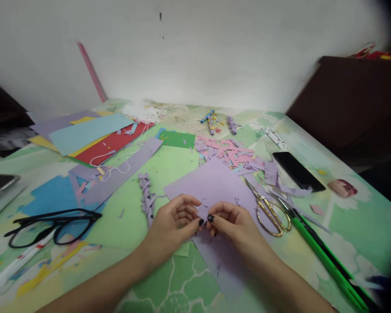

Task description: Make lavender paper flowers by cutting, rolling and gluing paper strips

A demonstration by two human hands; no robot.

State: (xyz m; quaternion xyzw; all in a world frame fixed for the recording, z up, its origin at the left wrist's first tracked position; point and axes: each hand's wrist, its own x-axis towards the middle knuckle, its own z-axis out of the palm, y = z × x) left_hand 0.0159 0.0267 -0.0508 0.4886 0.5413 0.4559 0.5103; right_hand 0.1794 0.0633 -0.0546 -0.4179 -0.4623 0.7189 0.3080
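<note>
Above the lavender sheet [211, 182], the left hand [179, 221] and the right hand [233, 221] curl nearly closed, anything pinched too small to tell; gold-handled scissors [261, 198] lie at the sheet's right edge; a fringed roll [146, 198], left of it.

Soft, fairly even light casts only faint shadow on the lavender paper [211, 178] beneath the right grip [230, 219]; beyond, the wall [215, 56] looks greyish. Well right of that grip, dark vignetting swallows the blurred, stretched edge.
</note>
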